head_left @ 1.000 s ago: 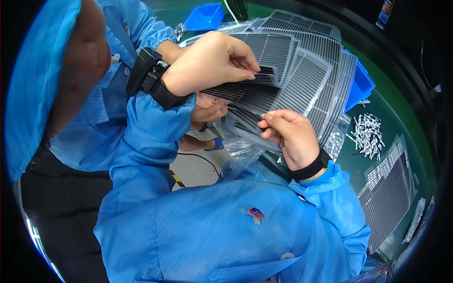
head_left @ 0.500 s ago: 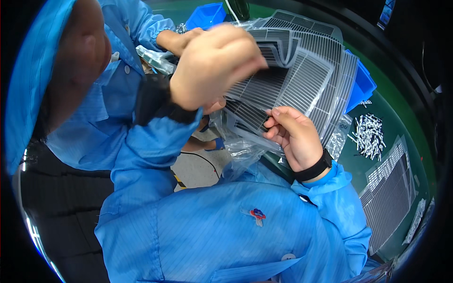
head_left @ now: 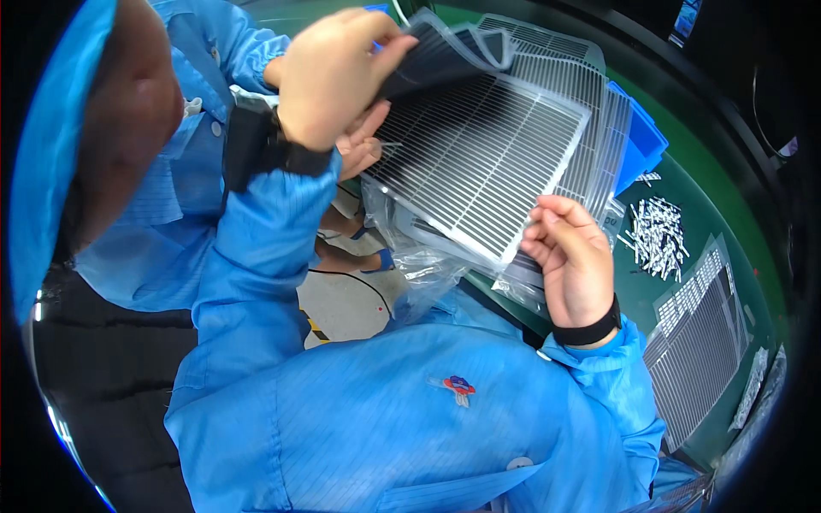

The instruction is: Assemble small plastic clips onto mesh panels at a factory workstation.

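A thin dark flexible sheet (head_left: 445,56) is pinched between thumb and fingers of the left hand (head_left: 333,77), raised at about 12 o'clock in the view; its grip is pressed together on the sheet's left edge. Just beneath it, a grid panel (head_left: 479,162) with fine parallel lines is seen tilted, resting on a stack of similar panels (head_left: 590,128) partly wrapped in clear plastic film (head_left: 419,265). The right hand (head_left: 573,261), at about 3 o'clock from the centre, is held at the panel's lower right corner, fingers loosely curled and spread, with the fingertips touching the edge. A black wristband (head_left: 590,329) is worn on that wrist. On the green worktop (head_left: 727,205), a heap of small white pins (head_left: 657,235) lies at 3 o'clock, and another grid panel (head_left: 697,350) lies at 4 o'clock. A blue bin (head_left: 637,141) is seen behind the stack.
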Available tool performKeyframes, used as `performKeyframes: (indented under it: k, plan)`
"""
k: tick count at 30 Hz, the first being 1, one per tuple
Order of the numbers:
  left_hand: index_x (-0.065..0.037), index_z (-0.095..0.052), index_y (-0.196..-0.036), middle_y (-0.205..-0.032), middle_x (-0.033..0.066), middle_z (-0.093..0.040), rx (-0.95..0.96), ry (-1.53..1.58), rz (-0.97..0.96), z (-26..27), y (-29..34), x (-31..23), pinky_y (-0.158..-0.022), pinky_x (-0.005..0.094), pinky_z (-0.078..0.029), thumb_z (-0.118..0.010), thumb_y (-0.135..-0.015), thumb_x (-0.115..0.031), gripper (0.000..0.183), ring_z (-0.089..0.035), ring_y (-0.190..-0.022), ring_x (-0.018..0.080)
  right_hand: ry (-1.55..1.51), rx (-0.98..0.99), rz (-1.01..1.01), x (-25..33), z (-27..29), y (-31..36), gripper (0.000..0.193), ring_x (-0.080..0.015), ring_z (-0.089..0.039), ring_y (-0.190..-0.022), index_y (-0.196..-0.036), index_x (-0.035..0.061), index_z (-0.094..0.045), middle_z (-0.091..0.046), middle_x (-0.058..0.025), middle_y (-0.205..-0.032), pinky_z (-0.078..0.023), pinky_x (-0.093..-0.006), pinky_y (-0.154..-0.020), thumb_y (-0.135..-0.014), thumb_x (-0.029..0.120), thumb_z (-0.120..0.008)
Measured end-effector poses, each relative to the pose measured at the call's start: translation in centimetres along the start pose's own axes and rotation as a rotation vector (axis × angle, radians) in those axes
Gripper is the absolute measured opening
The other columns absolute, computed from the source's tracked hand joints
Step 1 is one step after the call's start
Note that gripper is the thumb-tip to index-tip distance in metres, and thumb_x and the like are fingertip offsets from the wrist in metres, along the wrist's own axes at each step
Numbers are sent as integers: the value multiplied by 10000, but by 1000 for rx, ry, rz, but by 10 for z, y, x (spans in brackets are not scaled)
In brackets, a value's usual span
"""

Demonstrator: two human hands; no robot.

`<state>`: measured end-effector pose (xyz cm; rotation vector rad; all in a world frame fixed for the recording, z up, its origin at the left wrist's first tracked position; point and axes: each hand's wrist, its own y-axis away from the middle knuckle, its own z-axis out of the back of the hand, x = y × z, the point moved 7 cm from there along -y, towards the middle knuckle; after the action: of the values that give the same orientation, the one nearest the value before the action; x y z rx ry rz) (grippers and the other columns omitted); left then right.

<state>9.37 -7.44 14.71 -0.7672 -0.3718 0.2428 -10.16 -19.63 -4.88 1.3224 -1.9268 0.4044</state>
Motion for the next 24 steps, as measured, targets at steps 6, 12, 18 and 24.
performKeyframes:
  k: [6,12,18,24]
  plan:
    - [-56,-659,-997,-902,67,-667,-324,-55,142,30,0,-23,-675,341,-524,-772,-798,-79,230,-645,-791,253,14,-127,4,17,13,20,392,-207,-579,-1174,-1323,-30,-507,-564,-119,-1302,-503,-338,-938,-946,59,-568]
    - [-31,-631,-1146,-1226,99,-641,547,526,-335,-10,68,-130,-876,371,-546,-806,-711,-226,507,-646,-1068,292,81,-88,-78,22,13,15,524,-217,-590,-1167,-1404,-54,-415,-556,-148,-1336,-486,-323,-945,-942,107,-603]
    - [-18,-677,-1101,-1166,105,-690,417,580,-269,-25,95,-122,-877,370,-574,-749,-708,-92,406,-677,-1059,278,161,90,-165,13,7,7,616,-147,-628,-966,-1429,-77,-354,-643,-107,-1169,-468,-245,-813,-929,145,-638]
    - [-4,-709,-984,-947,111,-731,155,605,-50,1,57,-107,-719,353,-573,-770,-628,10,361,-715,-847,274,232,77,-84,15,0,4,525,-161,-646,-977,-1381,-28,-410,-649,-103,-1158,-501,-275,-834,-989,270,-594]
